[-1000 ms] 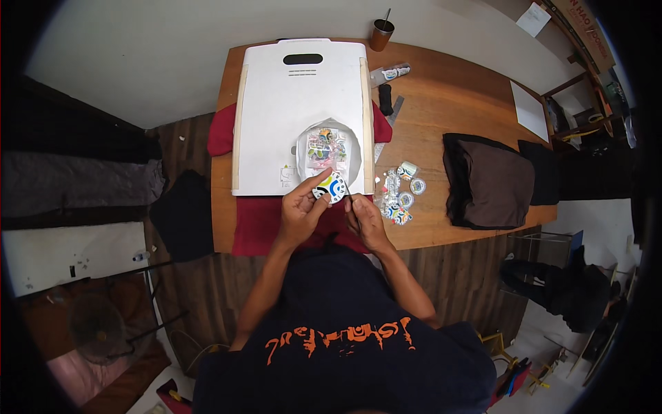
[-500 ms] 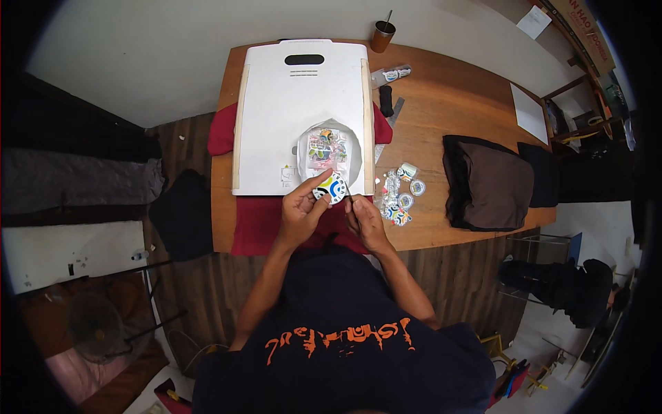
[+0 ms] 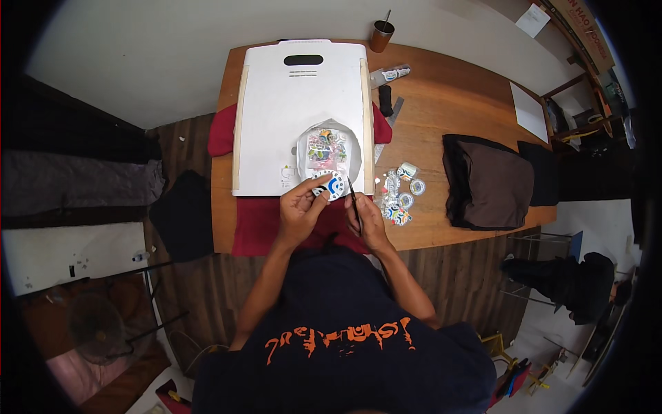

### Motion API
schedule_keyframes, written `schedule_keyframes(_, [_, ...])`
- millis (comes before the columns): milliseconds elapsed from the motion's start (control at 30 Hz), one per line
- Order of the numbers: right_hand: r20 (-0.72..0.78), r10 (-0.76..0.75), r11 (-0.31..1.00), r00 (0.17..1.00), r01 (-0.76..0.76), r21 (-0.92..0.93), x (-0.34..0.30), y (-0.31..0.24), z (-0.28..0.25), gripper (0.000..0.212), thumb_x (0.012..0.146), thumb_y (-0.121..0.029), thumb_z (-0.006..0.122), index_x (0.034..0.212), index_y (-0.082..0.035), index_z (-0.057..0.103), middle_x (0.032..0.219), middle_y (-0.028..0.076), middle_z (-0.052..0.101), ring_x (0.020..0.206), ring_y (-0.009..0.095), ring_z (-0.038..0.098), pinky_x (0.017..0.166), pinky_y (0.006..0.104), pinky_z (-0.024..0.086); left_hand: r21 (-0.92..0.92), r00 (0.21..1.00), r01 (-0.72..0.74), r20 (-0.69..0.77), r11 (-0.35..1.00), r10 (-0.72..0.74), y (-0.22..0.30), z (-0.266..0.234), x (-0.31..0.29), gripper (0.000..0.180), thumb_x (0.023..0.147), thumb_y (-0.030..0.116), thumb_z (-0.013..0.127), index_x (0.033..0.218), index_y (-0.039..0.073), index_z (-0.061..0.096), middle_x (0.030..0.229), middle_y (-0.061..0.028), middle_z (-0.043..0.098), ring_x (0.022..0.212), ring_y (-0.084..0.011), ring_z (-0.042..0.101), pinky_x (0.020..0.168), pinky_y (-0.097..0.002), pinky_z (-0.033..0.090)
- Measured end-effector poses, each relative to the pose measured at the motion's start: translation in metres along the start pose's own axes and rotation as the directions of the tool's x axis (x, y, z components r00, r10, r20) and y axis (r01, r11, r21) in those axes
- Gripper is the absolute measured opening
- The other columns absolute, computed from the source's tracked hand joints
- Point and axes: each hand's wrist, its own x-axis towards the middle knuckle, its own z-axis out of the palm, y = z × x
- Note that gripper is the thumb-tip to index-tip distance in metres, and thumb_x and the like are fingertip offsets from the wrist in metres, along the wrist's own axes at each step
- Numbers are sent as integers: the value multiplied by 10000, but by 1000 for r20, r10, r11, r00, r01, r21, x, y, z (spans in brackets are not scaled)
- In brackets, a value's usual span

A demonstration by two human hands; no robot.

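Note:
My left hand [image 3: 301, 210] pinches a round white sticker [image 3: 329, 186] with blue, black and green curved shapes between thumb and fingers. In my right hand [image 3: 369, 222] is a slim dark pointed tool [image 3: 355, 204], its tip beside the sticker's right edge; whether it is scissors or a blade I cannot tell. Just beyond the sticker lies a white bag-like holder [image 3: 356, 148] with a crumpled rim, with colourful printed pieces [image 3: 324, 146] inside. The holder rests on a large white panel [image 3: 276, 117] with a dark slot.
Round cut stickers and clear scraps [image 3: 396, 200] lie to the right on the wooden table [image 3: 441, 110]. Folded dark cloth [image 3: 489, 183] sits farther right, a brown cup [image 3: 382, 36] at the back. Red cloth [image 3: 276, 224] lies under the panel. A person [image 3: 572, 283] is at far right.
The sticker has turned in my left hand and now tilts differently. My right hand has shifted slightly, the dark tool showing more upright and along more of its length.

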Motion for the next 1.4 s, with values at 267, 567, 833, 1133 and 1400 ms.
schedule_keyframes(267, [-1,10,1000,1000,-10,-3,1,5,-2,388,1062,-411,343,1025,-59,501,563,-33,354,444,51,285,420,215,253,-72,984,109,-131,991,-118,21,16,7,324,918,-49,605,1241,-62,615,1136,-107,656,990,-112,604,875,-226,471])
schedule_keyframes(567, [13,37,999,999,-37,10,0,-2,3,373,1053,-389,358,1080,-48,506,575,-6,392,461,65,332,437,215,291,253,984,1,-175,967,45,7,9,6,339,891,-55,648,1229,-59,625,1104,-113,678,989,-118,612,868,-242,480])
schedule_keyframes(833, [25,69,998,997,-69,10,-3,-5,12,386,1064,-393,325,1087,-52,506,583,-5,409,468,68,356,449,212,296,20,979,49,-200,999,-44,14,18,6,366,912,-87,610,1276,-87,572,1122,-132,651,930,-92,615,769,-199,509])
schedule_keyframes(1133, [10,-9,995,1000,10,-97,0,1,10,344,1066,-357,366,1037,-50,518,597,-48,355,494,41,290,465,211,239,52,984,33,-178,998,-23,21,23,6,383,917,-86,602,1298,-83,555,1166,-134,640,958,-94,609,787,-208,513])
schedule_keyframes(1400, [-8,-20,995,1000,19,-97,0,-1,10,338,1065,-351,376,1015,-48,516,601,-51,349,505,39,284,473,215,237,51,986,30,-168,998,-21,18,21,6,393,919,-86,598,1309,-82,546,1197,-143,634,973,-101,609,810,-215,517])
